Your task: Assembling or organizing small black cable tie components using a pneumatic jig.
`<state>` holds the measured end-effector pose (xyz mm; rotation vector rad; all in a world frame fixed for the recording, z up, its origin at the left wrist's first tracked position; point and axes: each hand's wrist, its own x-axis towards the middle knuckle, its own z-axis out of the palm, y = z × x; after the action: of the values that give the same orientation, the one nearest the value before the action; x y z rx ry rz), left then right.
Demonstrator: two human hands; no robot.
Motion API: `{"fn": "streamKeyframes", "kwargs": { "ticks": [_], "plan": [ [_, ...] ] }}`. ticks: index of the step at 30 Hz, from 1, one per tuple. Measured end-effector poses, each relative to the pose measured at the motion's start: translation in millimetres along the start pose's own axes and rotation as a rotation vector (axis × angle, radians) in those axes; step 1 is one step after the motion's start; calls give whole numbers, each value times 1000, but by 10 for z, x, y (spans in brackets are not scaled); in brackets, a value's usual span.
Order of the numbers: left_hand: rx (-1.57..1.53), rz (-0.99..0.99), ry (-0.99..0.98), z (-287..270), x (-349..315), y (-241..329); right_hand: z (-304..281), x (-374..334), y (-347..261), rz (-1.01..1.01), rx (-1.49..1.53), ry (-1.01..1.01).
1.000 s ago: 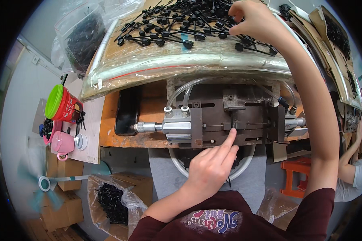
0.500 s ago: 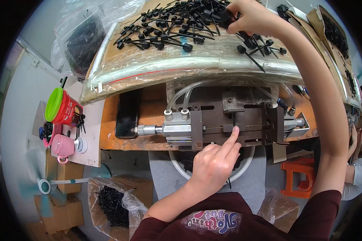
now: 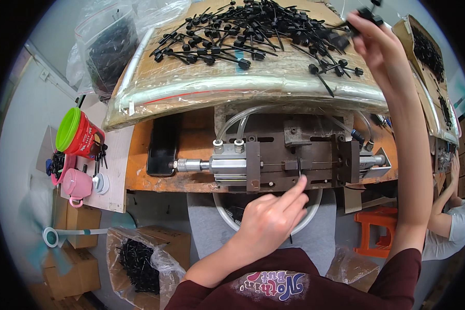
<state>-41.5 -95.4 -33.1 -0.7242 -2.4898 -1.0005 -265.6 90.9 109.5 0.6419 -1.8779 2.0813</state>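
Observation:
My left hand [image 3: 271, 217] reaches in over the front of a metal clamping fixture [image 3: 274, 178], its index finger stretched out and the other fingers loosely curled. That fingertip is at the near end of a thin black rod [image 3: 299, 166] lying across the small central block. Nothing shows gripped in this hand. My right hand [image 3: 380, 46] is raised at the upper right, its fingers closed round black knob-headed stems [image 3: 366, 19], slightly blurred. To its left, a large heap of similar black knob-headed stems [image 3: 274, 26] covers the plastic-wrapped cardboard tray.
Air cylinders with clear hoses [image 3: 237, 124] flank the fixture. At the left stand a red-and-green bucket [image 3: 82, 135], a pink cup [image 3: 77, 185] and a fan [image 3: 50, 236]. Below are a lined box of black parts [image 3: 139, 263] and an orange stool [image 3: 375, 230]. Another person [image 3: 452, 227] sits far right.
My right hand has lifted off the heap and moved right with black stems in it. My left index finger has drawn back slightly toward me from the central block. The whole view has shifted a little.

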Motion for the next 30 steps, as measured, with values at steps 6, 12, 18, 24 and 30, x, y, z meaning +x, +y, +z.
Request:
{"fn": "streamKeyframes", "kwargs": {
  "ticks": [6,12,18,24,30],
  "plan": [
    [-273,-72,251,-381,12,97,204,-1300,-217,191,91,-136],
    [-391,-65,281,-401,101,135,261,-1987,-101,-516,-731,-234],
    [-473,-59,179,-320,146,139,236,-2247,177,-775,-725,-278],
    [-233,-85,209,-232,-18,154,119,-2371,211,-633,-837,-112],
    [-32,-87,176,96,-96,49,43,-2385,153,-212,-297,245]
  ]
}}
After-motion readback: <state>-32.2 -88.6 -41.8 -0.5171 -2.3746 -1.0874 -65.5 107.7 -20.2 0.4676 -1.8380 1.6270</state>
